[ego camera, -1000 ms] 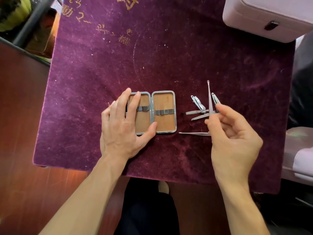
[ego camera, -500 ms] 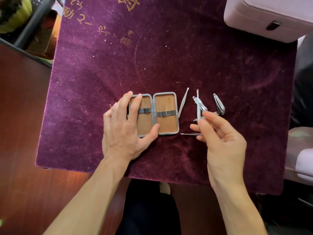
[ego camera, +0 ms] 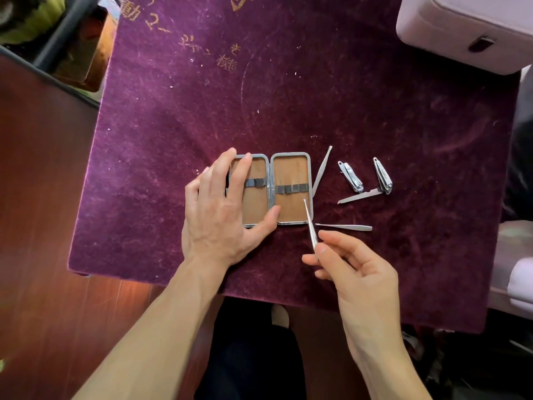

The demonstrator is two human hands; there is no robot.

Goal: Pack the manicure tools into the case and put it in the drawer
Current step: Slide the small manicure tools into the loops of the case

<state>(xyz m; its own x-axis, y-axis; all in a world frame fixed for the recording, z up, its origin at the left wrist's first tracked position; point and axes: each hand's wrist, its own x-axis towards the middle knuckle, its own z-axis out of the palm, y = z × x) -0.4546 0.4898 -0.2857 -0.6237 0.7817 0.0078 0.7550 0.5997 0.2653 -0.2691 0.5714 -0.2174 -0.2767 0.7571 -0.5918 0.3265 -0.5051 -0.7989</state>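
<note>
Our left hand (ego camera: 219, 215) lay flat, fingers spread, on the open case (ego camera: 291, 209); right hand (ego camera: 354, 272) pinched a thin probe (ego camera: 310, 223) w/ tip over the case's rt half.

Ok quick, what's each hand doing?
Left hand: open, flat on the tan metal-framed case.
Right hand: holding a thin silver pick.

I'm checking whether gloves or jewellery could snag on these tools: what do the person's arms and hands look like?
Both forearms are bare, with no sleeves in view. The left hand and right hand wear no gloves, rings, watch or bracelet. The visible fingernails are short and unpainted.
</note>
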